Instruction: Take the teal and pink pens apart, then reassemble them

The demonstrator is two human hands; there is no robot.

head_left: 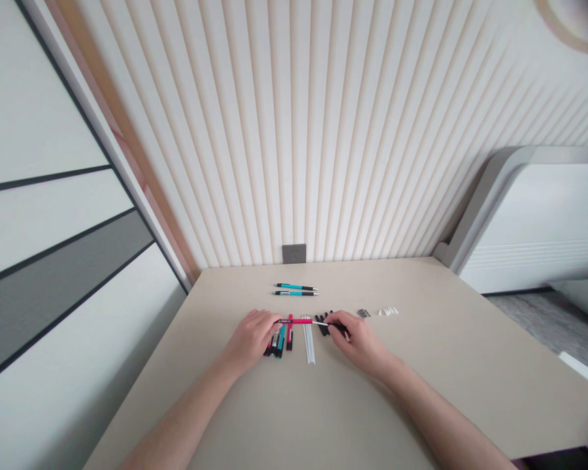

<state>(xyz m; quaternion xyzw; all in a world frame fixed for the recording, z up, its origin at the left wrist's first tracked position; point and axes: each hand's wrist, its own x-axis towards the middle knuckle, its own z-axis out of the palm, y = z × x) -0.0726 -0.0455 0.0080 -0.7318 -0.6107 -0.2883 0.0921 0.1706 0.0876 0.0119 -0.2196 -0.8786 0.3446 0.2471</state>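
My left hand (253,336) is closed on the black end of a pink pen barrel (301,321), held level above the table. A thin white refill (319,323) sticks out of the barrel's right end. At its other side, my right hand (355,336) pinches a black pen part (337,327). White refills (309,343) lie side by side below the barrel. Another pink barrel (289,336) and a blue barrel (281,342) lie beside my left hand, which partly hides the group. Several black parts (322,324) lie by my right fingertips.
Two blue pens, one (296,286) behind the other (295,294), lie farther back on the table (382,405). Small dark pieces (363,313) and small white pieces (387,311) lie at the right. A dark socket (294,253) is on the wall behind.
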